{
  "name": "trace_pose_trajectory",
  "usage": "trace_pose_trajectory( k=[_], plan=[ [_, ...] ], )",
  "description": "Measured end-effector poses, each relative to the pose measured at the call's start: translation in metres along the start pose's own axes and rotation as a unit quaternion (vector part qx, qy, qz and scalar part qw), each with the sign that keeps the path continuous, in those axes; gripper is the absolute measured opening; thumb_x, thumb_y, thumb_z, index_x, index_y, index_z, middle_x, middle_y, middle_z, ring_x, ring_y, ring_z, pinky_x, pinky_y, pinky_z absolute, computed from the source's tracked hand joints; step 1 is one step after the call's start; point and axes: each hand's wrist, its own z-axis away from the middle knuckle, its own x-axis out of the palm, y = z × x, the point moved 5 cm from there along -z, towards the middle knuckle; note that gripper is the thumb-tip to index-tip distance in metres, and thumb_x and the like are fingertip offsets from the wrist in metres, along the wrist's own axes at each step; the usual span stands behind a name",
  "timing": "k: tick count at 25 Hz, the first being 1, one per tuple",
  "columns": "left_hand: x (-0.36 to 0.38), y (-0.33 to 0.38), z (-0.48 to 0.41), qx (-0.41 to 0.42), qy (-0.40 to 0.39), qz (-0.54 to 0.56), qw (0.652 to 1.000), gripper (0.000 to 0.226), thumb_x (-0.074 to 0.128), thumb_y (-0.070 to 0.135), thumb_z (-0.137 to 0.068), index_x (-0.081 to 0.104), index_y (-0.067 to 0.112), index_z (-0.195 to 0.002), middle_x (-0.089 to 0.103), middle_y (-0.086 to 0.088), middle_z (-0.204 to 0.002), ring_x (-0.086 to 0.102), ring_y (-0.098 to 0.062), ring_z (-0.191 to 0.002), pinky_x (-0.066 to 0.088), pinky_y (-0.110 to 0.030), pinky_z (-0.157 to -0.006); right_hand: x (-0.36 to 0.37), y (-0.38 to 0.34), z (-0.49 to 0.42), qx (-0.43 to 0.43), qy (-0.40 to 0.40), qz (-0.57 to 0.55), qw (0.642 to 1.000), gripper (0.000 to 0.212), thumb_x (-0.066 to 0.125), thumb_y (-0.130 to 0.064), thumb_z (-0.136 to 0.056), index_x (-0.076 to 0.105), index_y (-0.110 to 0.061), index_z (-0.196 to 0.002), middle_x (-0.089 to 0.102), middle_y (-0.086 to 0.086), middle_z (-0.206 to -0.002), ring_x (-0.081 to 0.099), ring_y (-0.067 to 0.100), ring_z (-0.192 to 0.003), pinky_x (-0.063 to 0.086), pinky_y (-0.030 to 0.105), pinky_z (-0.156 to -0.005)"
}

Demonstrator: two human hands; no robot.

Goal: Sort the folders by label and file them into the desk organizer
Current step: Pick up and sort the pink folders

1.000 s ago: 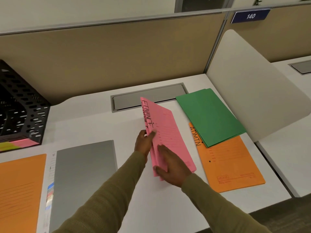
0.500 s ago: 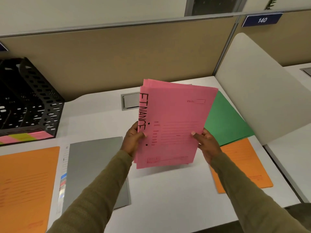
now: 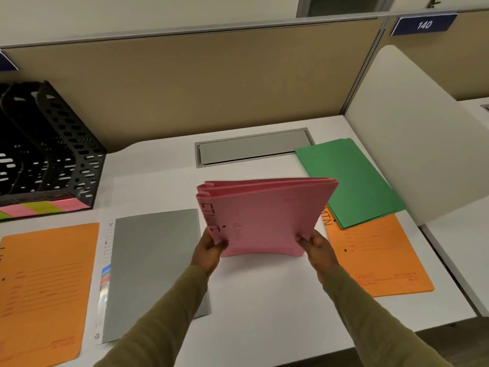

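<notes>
On a white desk backed by a tan partition bearing plate "140": a stack of pink folders stood near-upright and bowed at centre. The left hand gripped its lower left corner, the right hand its lower right. A black mesh organizer sat far left, cut off by the frame. Green folders overlapped an orange folder, hiding most of its label. The pink label was foreshortened and hard to read; contact with the desk could not be told.
</notes>
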Motion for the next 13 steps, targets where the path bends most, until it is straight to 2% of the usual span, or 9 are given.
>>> trace_pose_trajectory(
  k=[2, 4, 7, 9, 11, 13],
  plan=[
    [0.0, -0.002, -0.005, 0.003, 0.015, 0.013, 1.0, 0.044, 0.058, 0.001, -0.089, 0.057, 0.039, -0.111, 0.068, 0.01, -0.113, 0.063, -0.014, -0.105, 0.05, -0.035, -0.09, 0.001, -0.004, -0.002, 0.005, 0.016, -0.015, 1.0, 0.025, 0.063, -0.018, -0.096, 0.063, -0.031, -0.117, 0.072, 0.002, -0.117, 0.067, 0.024, -0.108, 0.053, 0.046, -0.096],
    [-0.001, -0.01, -0.009, -0.034, 0.057, 0.056, 0.996, 0.035, 0.057, 0.002, -0.089, 0.057, 0.031, -0.109, 0.069, -0.003, -0.113, 0.066, -0.025, -0.099, 0.055, -0.043, -0.085, 0.004, -0.005, -0.005, 0.03, 0.037, -0.02, 0.999, 0.02, 0.06, -0.016, -0.097, 0.061, -0.031, -0.11, 0.073, 0.007, -0.113, 0.07, 0.024, -0.096, 0.058, 0.045, -0.085],
    [-0.001, -0.031, -0.012, -0.129, 0.118, 0.077, 0.982, 0.031, 0.056, 0.001, -0.087, 0.054, 0.021, -0.112, 0.067, -0.012, -0.11, 0.066, -0.034, -0.09, 0.056, -0.049, -0.082, 0.012, 0.002, -0.012, 0.073, 0.05, 0.039, 0.995, 0.028, 0.052, -0.012, -0.098, 0.056, -0.026, -0.123, 0.069, 0.006, -0.116, 0.067, 0.023, -0.093, 0.053, 0.031, -0.073],
    [-0.003, -0.045, -0.011, -0.174, 0.143, 0.051, 0.973, 0.029, 0.055, 0.004, -0.088, 0.052, 0.02, -0.113, 0.066, -0.014, -0.109, 0.066, -0.033, -0.085, 0.056, -0.045, -0.08, 0.018, 0.012, -0.014, 0.1, 0.04, 0.08, 0.991, 0.036, 0.05, -0.013, -0.098, 0.053, -0.025, -0.131, 0.067, 0.006, -0.12, 0.065, 0.024, -0.097, 0.053, 0.032, -0.076],
    [-0.005, -0.056, -0.008, -0.206, 0.155, 0.026, 0.966, 0.03, 0.054, 0.008, -0.09, 0.05, 0.02, -0.117, 0.066, -0.015, -0.108, 0.065, -0.033, -0.082, 0.056, -0.043, -0.076, 0.02, 0.021, -0.015, 0.115, 0.023, 0.122, 0.986, 0.039, 0.051, -0.016, -0.098, 0.051, -0.024, -0.136, 0.064, 0.007, -0.125, 0.063, 0.024, -0.103, 0.053, 0.037, -0.087],
    [-0.007, -0.062, -0.008, -0.218, 0.151, -0.024, 0.964, 0.034, 0.052, 0.01, -0.091, 0.047, 0.021, -0.123, 0.064, -0.015, -0.111, 0.065, -0.034, -0.086, 0.056, -0.046, -0.079, 0.015, 0.027, -0.015, 0.104, 0.017, 0.193, 0.975, 0.043, 0.056, -0.02, -0.097, 0.05, -0.02, -0.139, 0.061, 0.008, -0.132, 0.06, 0.025, -0.112, 0.048, 0.034, -0.095]
  ],
)
